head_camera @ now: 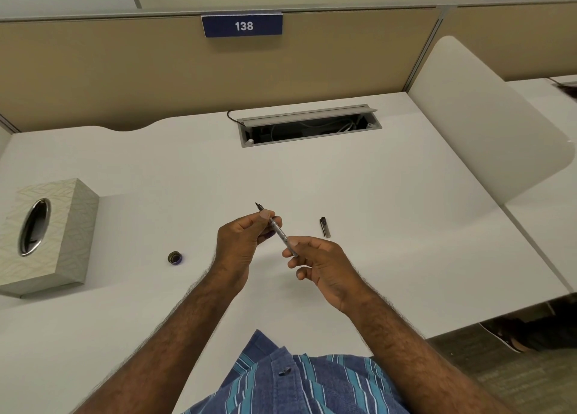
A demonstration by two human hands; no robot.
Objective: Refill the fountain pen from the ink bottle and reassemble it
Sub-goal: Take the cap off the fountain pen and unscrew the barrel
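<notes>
A slim fountain pen [280, 233] with a clear barrel is held above the white desk [390, 195], nib pointing away and to the left. My left hand [242, 242] pinches its front section just behind the nib. My right hand [318, 263] grips the rear of the barrel between thumb and forefinger. The dark pen cap [325, 227] lies on the desk to the right of my hands. A small round ink bottle [175, 257] stands on the desk to the left of my left wrist; I cannot tell whether its lid is on.
A patterned tissue box [46, 235] stands at the left edge. A cable tray with its flap up [309, 126] is set into the desk at the back. A beige partition with a "138" sign [243, 25] rises behind, and a white divider [474, 120] stands at right.
</notes>
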